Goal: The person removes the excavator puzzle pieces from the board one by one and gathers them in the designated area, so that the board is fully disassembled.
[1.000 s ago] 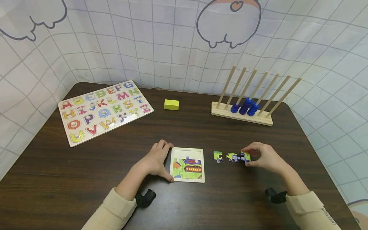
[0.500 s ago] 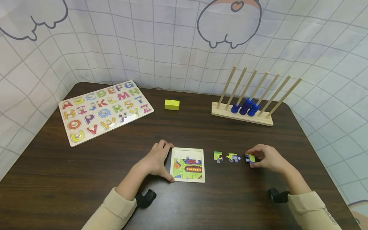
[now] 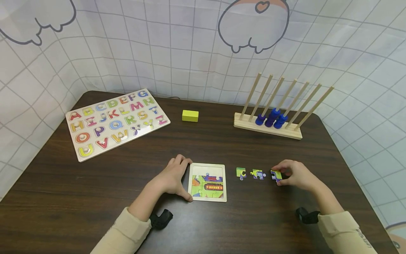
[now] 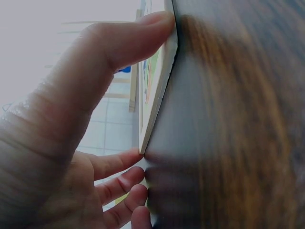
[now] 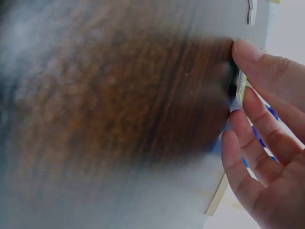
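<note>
left hand (image 3: 171, 178) clamps jigsaw tray (image 3: 207, 200), just right of it, by two corners, probably against sliding. right hand (image 3: 297, 174) pinches jigsaw piece (image 3: 276, 175) by opposite edges, likely for control; loose pieces (image 3: 257, 174) lie just left.

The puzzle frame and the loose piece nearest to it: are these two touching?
Apart: the head view shows dark table between puzzle frame and nearest loose piece.

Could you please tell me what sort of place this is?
Probably a children's play or learning corner: an alphabet puzzle, a pegged stand and a picture jigsaw share a dark table.
</note>
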`<state>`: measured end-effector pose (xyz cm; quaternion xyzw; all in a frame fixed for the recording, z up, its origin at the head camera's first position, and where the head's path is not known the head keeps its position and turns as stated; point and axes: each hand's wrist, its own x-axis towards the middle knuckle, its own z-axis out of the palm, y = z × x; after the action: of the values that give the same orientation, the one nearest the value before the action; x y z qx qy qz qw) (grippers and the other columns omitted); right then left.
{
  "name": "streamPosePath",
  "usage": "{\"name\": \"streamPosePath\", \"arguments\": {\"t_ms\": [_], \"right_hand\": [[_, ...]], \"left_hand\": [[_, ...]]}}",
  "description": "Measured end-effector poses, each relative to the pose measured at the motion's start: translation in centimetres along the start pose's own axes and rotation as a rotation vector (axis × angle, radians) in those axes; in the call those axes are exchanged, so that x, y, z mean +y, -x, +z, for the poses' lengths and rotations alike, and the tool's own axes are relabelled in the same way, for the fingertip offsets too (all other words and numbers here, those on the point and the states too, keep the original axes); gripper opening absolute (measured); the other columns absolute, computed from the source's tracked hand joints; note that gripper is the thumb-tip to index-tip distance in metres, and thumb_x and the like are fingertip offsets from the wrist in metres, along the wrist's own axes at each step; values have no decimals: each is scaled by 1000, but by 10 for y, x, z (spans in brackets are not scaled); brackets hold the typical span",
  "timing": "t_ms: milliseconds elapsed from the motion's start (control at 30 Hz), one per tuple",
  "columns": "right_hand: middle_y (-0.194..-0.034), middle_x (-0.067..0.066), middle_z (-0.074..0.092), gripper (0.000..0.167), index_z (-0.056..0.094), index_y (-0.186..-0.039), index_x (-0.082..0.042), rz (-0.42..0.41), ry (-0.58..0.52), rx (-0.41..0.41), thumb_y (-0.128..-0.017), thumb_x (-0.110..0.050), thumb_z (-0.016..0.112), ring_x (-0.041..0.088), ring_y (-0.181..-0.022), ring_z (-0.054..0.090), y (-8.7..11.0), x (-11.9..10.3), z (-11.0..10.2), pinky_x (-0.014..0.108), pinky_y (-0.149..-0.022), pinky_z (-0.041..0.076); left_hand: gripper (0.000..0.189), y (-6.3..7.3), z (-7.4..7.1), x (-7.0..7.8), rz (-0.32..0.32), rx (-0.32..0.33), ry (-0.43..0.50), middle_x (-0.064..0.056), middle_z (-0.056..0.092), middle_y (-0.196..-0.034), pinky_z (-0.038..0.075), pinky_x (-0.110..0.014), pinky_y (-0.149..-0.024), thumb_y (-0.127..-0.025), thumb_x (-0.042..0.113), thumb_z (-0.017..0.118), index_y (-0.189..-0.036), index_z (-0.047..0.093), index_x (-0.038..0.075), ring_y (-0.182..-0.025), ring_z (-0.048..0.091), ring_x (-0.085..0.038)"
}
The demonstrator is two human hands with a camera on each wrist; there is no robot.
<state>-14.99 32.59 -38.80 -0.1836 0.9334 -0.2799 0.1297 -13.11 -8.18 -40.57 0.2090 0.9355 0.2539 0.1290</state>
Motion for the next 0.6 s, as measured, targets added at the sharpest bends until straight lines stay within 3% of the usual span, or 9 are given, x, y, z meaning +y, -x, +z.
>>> {"name": "streamPosePath", "arguments": {"t_ms": [600], "right_hand": [[-102, 11, 61, 43, 65, -107, -1, -20, 14, 50, -68, -8, 80, 25, -87, 54, 0, 3, 3, 35, -73, 50]], "left_hand": [[104, 0, 0, 1, -2, -5, 3, -8, 37, -119, 38, -37, -87, -45, 41, 90, -129, 40, 6, -102, 36, -25]]}}
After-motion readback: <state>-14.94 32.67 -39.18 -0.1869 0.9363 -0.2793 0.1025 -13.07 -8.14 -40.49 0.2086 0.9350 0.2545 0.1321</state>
